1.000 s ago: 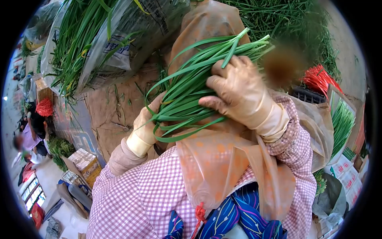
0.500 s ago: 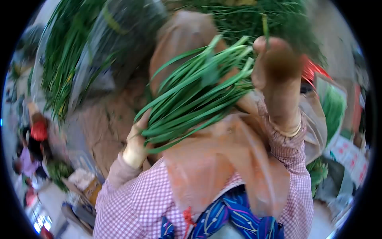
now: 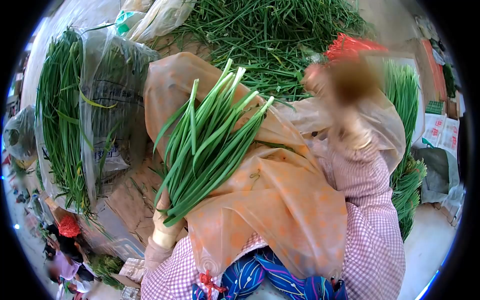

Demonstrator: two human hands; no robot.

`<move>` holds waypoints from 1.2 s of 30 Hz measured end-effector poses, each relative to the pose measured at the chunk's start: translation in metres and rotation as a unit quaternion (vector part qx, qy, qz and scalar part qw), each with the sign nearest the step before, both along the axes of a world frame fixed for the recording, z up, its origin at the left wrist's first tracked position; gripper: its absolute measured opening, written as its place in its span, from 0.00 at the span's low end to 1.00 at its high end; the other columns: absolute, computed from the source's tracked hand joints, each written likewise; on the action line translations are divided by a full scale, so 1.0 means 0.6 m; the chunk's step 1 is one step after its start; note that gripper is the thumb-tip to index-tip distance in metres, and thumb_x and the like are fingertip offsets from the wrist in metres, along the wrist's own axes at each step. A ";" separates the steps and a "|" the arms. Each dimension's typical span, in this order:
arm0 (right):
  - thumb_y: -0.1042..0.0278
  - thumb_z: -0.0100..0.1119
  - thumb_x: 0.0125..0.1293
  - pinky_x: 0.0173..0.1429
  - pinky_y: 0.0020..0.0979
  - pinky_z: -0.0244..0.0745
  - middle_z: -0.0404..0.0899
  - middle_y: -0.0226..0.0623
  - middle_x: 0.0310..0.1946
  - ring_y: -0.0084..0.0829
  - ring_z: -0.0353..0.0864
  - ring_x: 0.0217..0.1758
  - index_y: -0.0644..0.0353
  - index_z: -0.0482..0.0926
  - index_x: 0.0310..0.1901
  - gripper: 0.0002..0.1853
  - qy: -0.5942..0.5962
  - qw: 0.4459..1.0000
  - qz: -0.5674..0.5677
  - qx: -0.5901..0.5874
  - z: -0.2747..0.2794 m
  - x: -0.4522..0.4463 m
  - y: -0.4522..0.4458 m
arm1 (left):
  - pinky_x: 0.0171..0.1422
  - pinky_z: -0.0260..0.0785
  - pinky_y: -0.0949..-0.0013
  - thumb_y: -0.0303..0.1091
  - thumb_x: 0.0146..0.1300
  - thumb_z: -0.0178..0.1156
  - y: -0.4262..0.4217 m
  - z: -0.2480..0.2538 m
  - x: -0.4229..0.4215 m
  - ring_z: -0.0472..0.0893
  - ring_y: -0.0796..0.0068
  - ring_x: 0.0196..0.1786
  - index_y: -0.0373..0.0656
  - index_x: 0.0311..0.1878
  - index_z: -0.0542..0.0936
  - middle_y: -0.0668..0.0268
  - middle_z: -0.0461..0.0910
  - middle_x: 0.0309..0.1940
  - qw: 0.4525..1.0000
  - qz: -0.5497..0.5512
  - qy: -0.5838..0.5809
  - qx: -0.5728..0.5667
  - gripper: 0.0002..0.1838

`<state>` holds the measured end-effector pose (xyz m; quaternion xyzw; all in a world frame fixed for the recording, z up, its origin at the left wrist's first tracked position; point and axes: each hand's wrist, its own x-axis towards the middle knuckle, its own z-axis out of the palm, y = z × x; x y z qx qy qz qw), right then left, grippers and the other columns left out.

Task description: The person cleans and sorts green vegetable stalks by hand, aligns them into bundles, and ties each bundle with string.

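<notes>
A bunch of garlic chives point(image 3: 210, 145) lies slanted across the plastic apron point(image 3: 280, 175), pale cut ends pointing up and right. My left hand point(image 3: 165, 217) is closed round the leafy lower end, its fingers mostly hidden beneath the leaves. At upper right, my right hand point(image 3: 317, 82) reaches out beside a bundle of red ties point(image 3: 350, 47). A brown smear in the view covers much of this hand, and its fingers are blurred, so I cannot tell whether they hold anything.
Loose green leaves point(image 3: 270, 35) are heaped ahead. On the left, more chives point(image 3: 62, 120) stand beside a clear plastic bag point(image 3: 117, 100). Bundled chives point(image 3: 402, 90) stand at right. A person point(image 3: 67, 257) is in the lower left background.
My right hand has moved away from the chives' cut ends toward the red ties. My left hand and the bunch sit lower in view, with the cut ends now pointing more upward.
</notes>
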<state>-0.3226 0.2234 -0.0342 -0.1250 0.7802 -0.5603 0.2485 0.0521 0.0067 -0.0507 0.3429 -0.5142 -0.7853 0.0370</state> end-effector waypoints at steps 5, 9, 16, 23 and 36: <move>0.41 0.54 0.69 0.70 0.36 0.63 0.73 0.40 0.59 0.32 0.70 0.65 0.58 0.65 0.67 0.34 -0.423 0.886 0.105 -0.157 -0.104 0.081 -0.041 | 0.69 0.63 0.60 0.36 0.53 0.72 -0.124 0.092 -0.009 0.71 0.63 0.66 0.40 0.75 0.55 0.56 0.68 0.67 0.971 -0.217 -0.064 -0.075 0.49; 0.39 0.56 0.66 0.71 0.41 0.64 0.67 0.45 0.64 0.37 0.67 0.68 0.61 0.58 0.69 0.40 -0.487 0.787 0.077 -0.371 -0.085 0.079 -0.090 | 0.73 0.57 0.57 0.52 0.51 0.71 -0.170 0.154 -0.050 0.70 0.58 0.68 0.37 0.74 0.56 0.54 0.67 0.68 0.974 -0.072 -0.035 -0.211 0.53; 0.45 0.58 0.67 0.70 0.46 0.68 0.72 0.44 0.59 0.41 0.71 0.65 0.56 0.63 0.64 0.32 -0.520 0.733 0.007 -0.440 -0.076 0.095 -0.159 | 0.75 0.39 0.40 0.74 0.53 0.55 -0.116 0.114 -0.270 0.59 0.43 0.73 0.37 0.60 0.74 0.47 0.66 0.67 0.620 -0.263 -0.022 -0.739 0.47; 0.64 0.56 0.72 0.61 0.36 0.78 0.79 0.41 0.49 0.36 0.79 0.57 0.59 0.73 0.53 0.13 -0.481 0.745 -0.013 -0.462 -0.025 0.087 -0.178 | 0.71 0.49 0.39 0.46 0.66 0.56 -0.042 0.083 -0.356 0.68 0.39 0.65 0.38 0.48 0.80 0.49 0.73 0.60 0.630 -0.268 0.064 -0.726 0.20; 0.69 0.57 0.70 0.43 0.27 0.82 0.80 0.34 0.39 0.27 0.82 0.40 0.58 0.75 0.48 0.07 -0.365 0.818 -0.050 -0.441 0.011 0.078 -0.179 | 0.53 0.75 0.75 0.25 0.67 0.58 -0.011 0.084 -0.430 0.81 0.75 0.48 0.36 0.60 0.76 0.65 0.82 0.46 0.994 -0.053 0.088 0.046 0.19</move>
